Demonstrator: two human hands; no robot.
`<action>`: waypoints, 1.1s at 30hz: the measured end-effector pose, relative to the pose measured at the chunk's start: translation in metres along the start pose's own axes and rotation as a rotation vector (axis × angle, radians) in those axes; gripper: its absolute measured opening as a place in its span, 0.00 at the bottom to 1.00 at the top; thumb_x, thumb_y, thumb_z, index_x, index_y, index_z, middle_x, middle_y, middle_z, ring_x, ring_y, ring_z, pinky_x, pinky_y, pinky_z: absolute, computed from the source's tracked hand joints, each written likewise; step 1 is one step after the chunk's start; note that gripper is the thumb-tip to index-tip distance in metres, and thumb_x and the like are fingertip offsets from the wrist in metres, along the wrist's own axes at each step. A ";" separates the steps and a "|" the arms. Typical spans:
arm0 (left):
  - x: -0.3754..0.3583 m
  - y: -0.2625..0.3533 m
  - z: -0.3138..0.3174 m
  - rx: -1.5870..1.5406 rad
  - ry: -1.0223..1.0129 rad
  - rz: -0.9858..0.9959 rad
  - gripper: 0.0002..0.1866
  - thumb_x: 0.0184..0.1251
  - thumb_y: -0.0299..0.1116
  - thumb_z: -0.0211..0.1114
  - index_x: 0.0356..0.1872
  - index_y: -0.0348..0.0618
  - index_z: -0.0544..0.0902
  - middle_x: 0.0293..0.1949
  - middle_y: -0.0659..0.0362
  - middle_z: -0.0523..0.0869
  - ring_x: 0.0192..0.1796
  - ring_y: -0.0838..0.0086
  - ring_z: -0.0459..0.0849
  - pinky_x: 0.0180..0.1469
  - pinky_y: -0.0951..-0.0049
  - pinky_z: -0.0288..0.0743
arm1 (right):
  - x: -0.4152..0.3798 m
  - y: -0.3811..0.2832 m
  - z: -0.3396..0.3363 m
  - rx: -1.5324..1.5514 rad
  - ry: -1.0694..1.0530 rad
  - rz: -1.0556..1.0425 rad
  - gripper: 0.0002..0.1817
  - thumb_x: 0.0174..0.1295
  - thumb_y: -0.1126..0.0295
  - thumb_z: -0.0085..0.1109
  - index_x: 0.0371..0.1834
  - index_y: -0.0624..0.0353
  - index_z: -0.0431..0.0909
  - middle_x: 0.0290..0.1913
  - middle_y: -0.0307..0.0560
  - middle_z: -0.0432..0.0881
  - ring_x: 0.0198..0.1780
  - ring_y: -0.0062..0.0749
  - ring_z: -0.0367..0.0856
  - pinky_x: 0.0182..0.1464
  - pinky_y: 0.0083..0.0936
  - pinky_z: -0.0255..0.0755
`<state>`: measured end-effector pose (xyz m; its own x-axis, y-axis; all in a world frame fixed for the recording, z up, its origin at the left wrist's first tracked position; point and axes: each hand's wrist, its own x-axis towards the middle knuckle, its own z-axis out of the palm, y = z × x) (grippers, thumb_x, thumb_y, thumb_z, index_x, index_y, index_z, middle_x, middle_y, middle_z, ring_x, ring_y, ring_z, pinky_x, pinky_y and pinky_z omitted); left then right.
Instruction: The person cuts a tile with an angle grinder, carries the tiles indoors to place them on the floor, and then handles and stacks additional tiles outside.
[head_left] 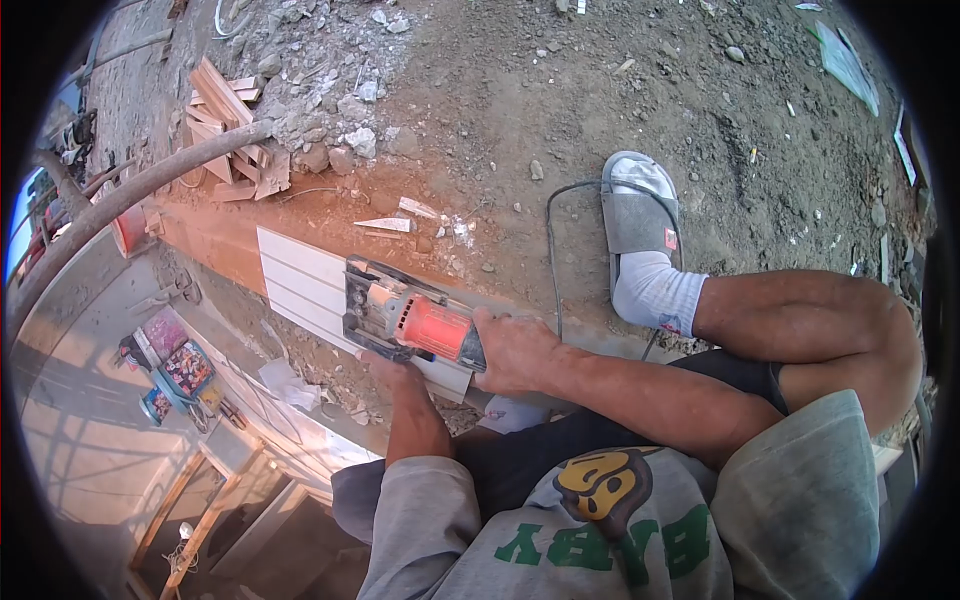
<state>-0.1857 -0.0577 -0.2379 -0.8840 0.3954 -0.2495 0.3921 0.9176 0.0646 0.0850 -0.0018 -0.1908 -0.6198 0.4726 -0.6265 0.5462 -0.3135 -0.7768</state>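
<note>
A red handheld circular cutter with a dark base plate rests on a white grooved tile. My right hand is wrapped around the rear body of the cutter. At the tile's near edge, beside the base plate, my left hand grips the tile; its fingers are partly hidden. The cutter's blade cannot be seen from above. A black cord loops over the ground and across my sandalled foot.
Offcut strips are piled at the upper left, near a curved pole. Orange dust and white shards lie beyond the tile. A drop on the left leads to a lower floor with a wooden frame. Rubble covers the ground ahead.
</note>
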 end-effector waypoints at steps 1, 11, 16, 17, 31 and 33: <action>0.005 -0.004 0.001 0.001 0.004 -0.002 0.35 0.71 0.53 0.52 0.62 0.26 0.65 0.51 0.36 0.80 0.52 0.49 0.81 0.54 0.56 0.75 | 0.002 -0.001 0.000 0.000 0.008 -0.004 0.31 0.48 0.57 0.65 0.48 0.68 0.65 0.39 0.68 0.82 0.46 0.58 0.83 0.51 0.45 0.75; 0.013 -0.018 0.004 0.013 0.031 0.027 0.34 0.66 0.49 0.60 0.62 0.32 0.63 0.51 0.36 0.80 0.49 0.46 0.82 0.51 0.53 0.75 | 0.007 -0.004 0.003 -0.009 0.021 0.004 0.31 0.48 0.58 0.66 0.49 0.68 0.64 0.39 0.67 0.82 0.45 0.58 0.83 0.49 0.44 0.75; 0.000 0.003 -0.001 0.102 -0.014 0.006 0.32 0.68 0.48 0.58 0.62 0.34 0.63 0.50 0.36 0.80 0.50 0.46 0.82 0.51 0.51 0.75 | 0.001 -0.003 -0.002 -0.024 -0.003 0.025 0.32 0.48 0.57 0.65 0.49 0.68 0.64 0.40 0.68 0.81 0.46 0.58 0.82 0.50 0.44 0.75; 0.001 0.002 0.001 0.100 -0.010 -0.032 0.31 0.71 0.50 0.53 0.62 0.33 0.65 0.51 0.36 0.80 0.51 0.46 0.81 0.53 0.51 0.73 | 0.000 -0.004 -0.002 -0.020 -0.020 0.025 0.32 0.48 0.57 0.65 0.49 0.68 0.64 0.41 0.68 0.81 0.46 0.58 0.82 0.51 0.44 0.75; -0.006 0.010 -0.005 -0.255 0.056 -0.273 0.46 0.73 0.63 0.31 0.51 0.20 0.77 0.50 0.37 0.82 0.55 0.47 0.78 0.60 0.56 0.67 | 0.000 0.000 0.007 -0.018 0.030 0.016 0.31 0.48 0.56 0.65 0.48 0.69 0.66 0.39 0.69 0.81 0.45 0.60 0.82 0.50 0.46 0.75; -0.001 0.006 -0.001 -0.483 0.040 -0.385 0.46 0.73 0.64 0.32 0.52 0.19 0.77 0.52 0.37 0.81 0.55 0.47 0.79 0.60 0.57 0.68 | -0.002 0.003 0.005 -0.028 0.068 -0.026 0.31 0.48 0.56 0.65 0.48 0.69 0.66 0.38 0.69 0.82 0.45 0.60 0.82 0.50 0.46 0.75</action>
<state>-0.1828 -0.0525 -0.2358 -0.9517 0.0251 -0.3060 -0.1079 0.9058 0.4097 0.0850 -0.0074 -0.1926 -0.5948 0.5351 -0.6000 0.5468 -0.2779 -0.7898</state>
